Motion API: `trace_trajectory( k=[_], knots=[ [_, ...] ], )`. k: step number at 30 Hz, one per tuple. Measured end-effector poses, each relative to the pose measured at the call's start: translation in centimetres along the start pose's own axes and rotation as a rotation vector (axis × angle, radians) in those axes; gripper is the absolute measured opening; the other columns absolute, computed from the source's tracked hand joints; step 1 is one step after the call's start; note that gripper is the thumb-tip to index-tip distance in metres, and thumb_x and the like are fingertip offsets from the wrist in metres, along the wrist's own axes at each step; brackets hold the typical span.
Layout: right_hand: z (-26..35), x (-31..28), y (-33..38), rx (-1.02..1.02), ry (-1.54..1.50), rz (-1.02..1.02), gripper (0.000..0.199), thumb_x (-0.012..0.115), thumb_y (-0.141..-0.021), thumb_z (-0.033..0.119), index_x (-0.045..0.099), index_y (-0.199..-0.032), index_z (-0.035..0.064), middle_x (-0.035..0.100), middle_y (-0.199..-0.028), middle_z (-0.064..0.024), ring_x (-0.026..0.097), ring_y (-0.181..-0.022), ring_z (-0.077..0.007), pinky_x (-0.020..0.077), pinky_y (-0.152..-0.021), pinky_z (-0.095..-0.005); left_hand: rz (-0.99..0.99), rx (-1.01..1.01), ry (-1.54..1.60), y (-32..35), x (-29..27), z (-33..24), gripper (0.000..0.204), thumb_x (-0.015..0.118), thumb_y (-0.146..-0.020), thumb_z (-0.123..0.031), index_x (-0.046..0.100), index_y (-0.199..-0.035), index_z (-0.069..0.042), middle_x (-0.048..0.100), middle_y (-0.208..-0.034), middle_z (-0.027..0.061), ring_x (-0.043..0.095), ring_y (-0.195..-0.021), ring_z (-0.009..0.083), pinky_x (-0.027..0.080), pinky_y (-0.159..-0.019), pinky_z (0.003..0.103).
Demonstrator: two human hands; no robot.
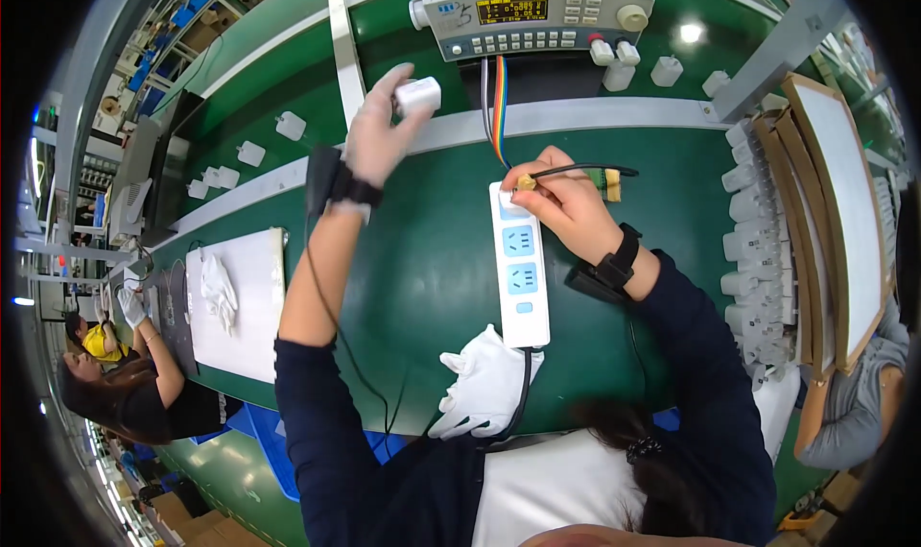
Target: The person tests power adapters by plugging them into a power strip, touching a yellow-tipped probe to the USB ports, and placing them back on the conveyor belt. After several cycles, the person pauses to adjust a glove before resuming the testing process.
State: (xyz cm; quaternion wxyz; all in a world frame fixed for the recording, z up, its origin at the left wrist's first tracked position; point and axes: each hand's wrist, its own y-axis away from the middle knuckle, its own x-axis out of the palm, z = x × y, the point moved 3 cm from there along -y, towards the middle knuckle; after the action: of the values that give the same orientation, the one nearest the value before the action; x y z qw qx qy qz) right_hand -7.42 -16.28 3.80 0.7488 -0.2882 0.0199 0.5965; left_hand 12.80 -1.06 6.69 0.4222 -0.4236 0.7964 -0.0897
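My left hand [376, 136], in a thin whitish glove, is raised above the far rail and pinches a small white power adapter [419, 94]. The bare fingers of my right hand [568, 200] close on a yellowish connector [526, 182] with a black cable [585, 168]. They are at the far end of a white power strip [535, 328] with blue sockets. Something white shows under these fingertips, but I cannot tell whether it is an adapter in the end socket. Two blue sockets nearer to me hold no plug. A green-and-yellow block [613, 184] lies beside my right hand.
A bench meter [537, 14] stands at the back, with rainbow ribbon wires [500, 106] running down. White adapters [291, 125] sit beyond the metal rail [614, 115]; many more line the right side by cardboard trays [815, 221]. White gloves [487, 384] lie near me. Other people work left and right.
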Motion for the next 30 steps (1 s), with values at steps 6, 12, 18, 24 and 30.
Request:
trace_trajectory(
  k=[6,12,18,24,30],
  knots=[
    [0.5,0.2,-0.4,-0.026,-0.018,0.035,0.014,0.063,-0.087,0.011,0.067,-0.097,0.0025,0.056,-0.085,-0.0047,0.047,-0.077,-0.0171,0.0409,-0.067,-0.0277,0.417,-0.327,-0.519,-4.3,1.8,7.4,0.044,0.063,-0.086,-0.016,0.055,-0.128,-0.006,0.064,-0.111,0.0211,0.065,-0.099,0.0305,0.051,-0.086,0.036],
    [-0.1,0.3,0.5,0.094,-0.078,0.019,0.015,0.065,-0.086,0.013,0.068,-0.100,0.0074,0.045,-0.086,-0.0041,0.045,-0.074,-0.0148,0.0384,-0.065,-0.0257,0.323,-0.044,-0.969,-5.6,-5.7,13.2,0.035,0.050,-0.089,-0.015,0.058,-0.122,-0.012,0.065,-0.109,0.0151,0.065,-0.097,0.0315,0.052,-0.082,0.043],
    [0.0,0.1,0.5,0.138,-0.112,0.035,0.016,0.066,-0.086,0.013,0.068,-0.100,0.0080,0.044,-0.086,-0.0040,0.045,-0.075,-0.0152,0.0380,-0.066,-0.0261,0.542,-0.497,-1.378,-0.9,-10.6,18.5,0.034,0.056,-0.085,-0.025,0.058,-0.117,-0.014,0.062,-0.116,0.0190,0.065,-0.097,0.0325,0.052,-0.081,0.044],
    [-0.2,0.4,-0.1,0.030,-0.094,0.015,0.015,0.066,-0.086,0.014,0.068,-0.097,0.0055,0.050,-0.083,-0.0045,0.046,-0.077,-0.0169,0.0390,-0.069,-0.0280,0.214,-0.432,0.091,1.8,-7.1,12.5,0.051,0.057,-0.090,-0.012,0.043,-0.139,-0.011,0.060,-0.119,0.0111,0.059,-0.102,0.0185,0.047,-0.091,0.030],
    [-1.2,0.2,0.0,-0.065,-0.077,-0.043,0.013,0.064,-0.087,0.012,0.067,-0.094,0.0017,0.065,-0.095,-0.0057,0.049,-0.081,-0.0193,0.0422,-0.074,-0.0300,0.196,-0.306,0.885,8.6,1.4,-4.8,0.051,0.065,-0.088,-0.011,0.046,-0.135,-0.009,0.057,-0.123,0.0105,0.056,-0.110,0.0174,0.046,-0.094,0.031]
  ],
)
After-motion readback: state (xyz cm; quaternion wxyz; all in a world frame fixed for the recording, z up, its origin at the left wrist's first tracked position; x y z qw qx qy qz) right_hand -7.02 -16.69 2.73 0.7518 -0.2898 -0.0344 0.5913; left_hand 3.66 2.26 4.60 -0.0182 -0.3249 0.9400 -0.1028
